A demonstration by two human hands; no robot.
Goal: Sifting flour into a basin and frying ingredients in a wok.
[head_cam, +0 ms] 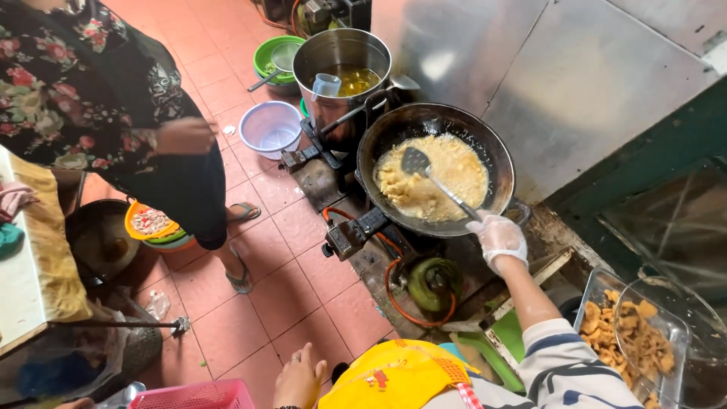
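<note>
My right hand (497, 238), in a thin clear glove, grips the handle of a metal slotted spatula (418, 163). The spatula's blade rests in a black wok (500, 155) of bubbling oil and pale frying pieces (454, 178). The wok sits on a low gas burner (350, 235) on the floor. My left hand (297, 376) is bare and hangs low beside my yellow apron (397, 375), fingers loosely apart, holding nothing.
A steel pot (333, 57) with a cup stands behind the wok, beside a lilac bowl (270, 129) and a green bowl (266, 54). A person in a floral dress (76, 83) stands at left. A tray of fried pieces (632, 337) is at right. An orange hose (394, 291) and green gas cylinder (434, 280) lie below the burner.
</note>
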